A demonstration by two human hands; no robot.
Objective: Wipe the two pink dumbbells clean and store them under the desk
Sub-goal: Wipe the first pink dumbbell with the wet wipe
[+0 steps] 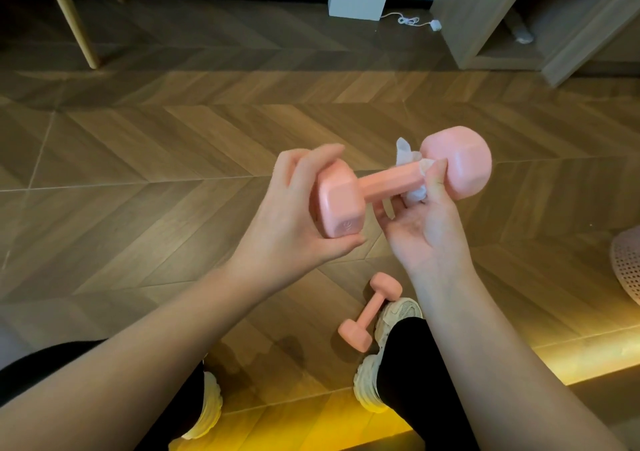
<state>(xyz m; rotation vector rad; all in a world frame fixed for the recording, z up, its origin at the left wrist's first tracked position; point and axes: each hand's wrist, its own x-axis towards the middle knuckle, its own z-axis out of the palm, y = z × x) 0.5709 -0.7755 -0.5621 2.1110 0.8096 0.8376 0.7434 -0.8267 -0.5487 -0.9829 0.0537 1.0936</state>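
Wiping now: the right grip (427, 232) works a white wipe (410, 159) round the bar of the held dumbbell (384, 182), just beside its right head.
Left grip: the left grip (294, 222) is clamped on the dumbbell's left head, fingers over the top and thumb underneath.
Right grip: palm up and closed on the wipe, with the thumb pressing it against the bar.
Held dumbbell: in the air between the two grips, tilted a little with the right head higher.
Second dumbbell (369, 312): below the held dumbbell, lying on the floor (173, 138) against or just beside a shoe (398, 313); contact cannot be told.
Handling: the dumbbell looks stiff, smooth-coated and end-heavy, and is probably slippery where damp. It seems light enough for one hand. A head is the best hold while the bar is wiped, and the bar is best for carrying.
Wipe: soft and thin, and likely to bunch, so it needs a firm pinch.
Progress: judged partway, with one dumbbell in hand, the other untouched and nothing stored yet.
Storage: a wooden unit (485, 17) beyond the held dumbbell may be the desk, but this is uncertain.
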